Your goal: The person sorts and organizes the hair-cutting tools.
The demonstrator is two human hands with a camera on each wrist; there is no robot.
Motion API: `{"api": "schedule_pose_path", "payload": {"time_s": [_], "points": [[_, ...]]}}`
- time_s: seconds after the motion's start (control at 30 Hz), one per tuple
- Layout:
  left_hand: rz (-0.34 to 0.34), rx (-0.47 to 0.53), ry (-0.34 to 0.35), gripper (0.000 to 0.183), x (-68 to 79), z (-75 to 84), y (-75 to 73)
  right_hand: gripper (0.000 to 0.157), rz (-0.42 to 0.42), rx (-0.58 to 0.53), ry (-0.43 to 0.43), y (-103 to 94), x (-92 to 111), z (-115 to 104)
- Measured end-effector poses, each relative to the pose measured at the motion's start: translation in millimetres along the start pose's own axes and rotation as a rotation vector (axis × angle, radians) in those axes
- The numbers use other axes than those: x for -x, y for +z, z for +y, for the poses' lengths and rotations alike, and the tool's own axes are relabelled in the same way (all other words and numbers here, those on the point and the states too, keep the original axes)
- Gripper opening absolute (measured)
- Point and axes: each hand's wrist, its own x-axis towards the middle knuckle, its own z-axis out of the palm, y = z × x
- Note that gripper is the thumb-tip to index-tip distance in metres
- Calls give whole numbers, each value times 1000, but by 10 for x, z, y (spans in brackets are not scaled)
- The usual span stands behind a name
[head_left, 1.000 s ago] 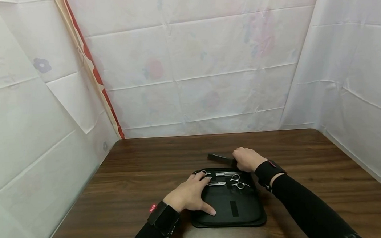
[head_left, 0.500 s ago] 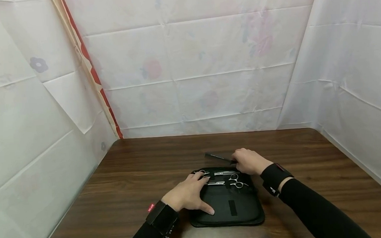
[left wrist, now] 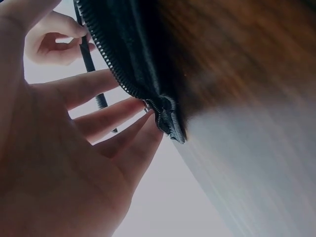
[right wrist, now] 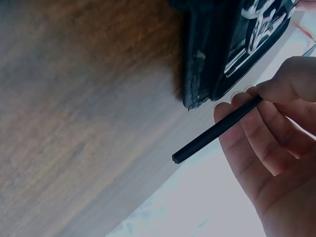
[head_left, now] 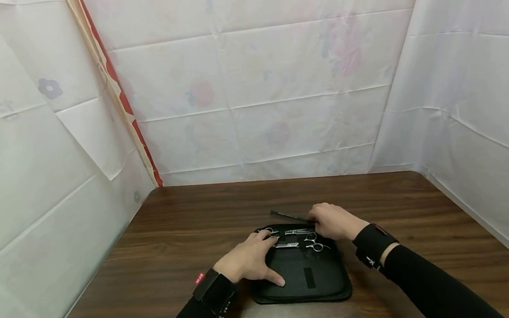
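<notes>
A black zippered case (head_left: 288,286) lies open on the table, with silver scissors (head_left: 316,247) and a second pair of scissors (head_left: 310,237) strapped in its upper half. My left hand (head_left: 247,260) rests on the case's left side, fingers spread and fairly straight, partly covering the tools there. In the left wrist view its fingertips touch the zipper edge (left wrist: 106,57). My right hand (head_left: 334,220), at the case's far right corner, pinches a thin black comb (head_left: 289,217) between thumb and fingers. The right wrist view shows one plain end of the comb (right wrist: 217,131) sticking out.
The brown wood-grain table (head_left: 188,216) extends around the case on all sides. White sheets with faint flower prints hang behind the table (head_left: 250,91) and on both sides.
My right hand has lowered slightly towards the case's far edge. The comb has turned in its grip, showing a thinner profile. The left hand has stayed on the case.
</notes>
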Motion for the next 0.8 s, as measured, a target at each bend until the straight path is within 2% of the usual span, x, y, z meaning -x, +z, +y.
{"api": "schedule_pose_path", "payload": {"time_s": [0.37,0.47,0.63,0.8], "points": [[63,20,-8,86,-11,-45,-17,19,15,31,-67,48,118,-117],[120,16,0,75,-12,-67,-21,19,19,44,-89,67,146,-136],[255,-13,0,55,-15,-93,-37,16,20,40,-128,76,192,-164],[366,-35,-13,44,-29,-90,-53,18,24,37,-125,54,240,-204]]}}
